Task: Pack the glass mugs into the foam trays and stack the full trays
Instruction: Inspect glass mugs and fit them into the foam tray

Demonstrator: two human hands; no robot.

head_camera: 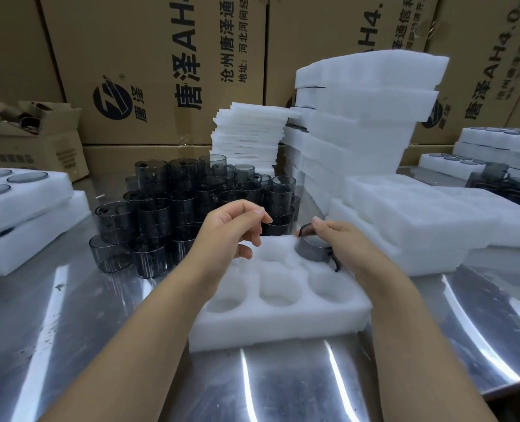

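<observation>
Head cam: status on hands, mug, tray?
Right hand pinches glass mug by its rim, at foam tray's far-right pocket. Left hand empty, loosely curled above tray. Other visible pockets empty; nothing blocking.

- A steel tabletop [283,385] fills the foreground. It is shiny, with long bright streaks of reflected light and some small dark spots on its left part.
- Big brown cartons [161,71] are stacked behind it like a wall. They carry black Chinese print and a round logo.
- A smaller open box [39,141] stands at the far left, with dark things inside.
</observation>
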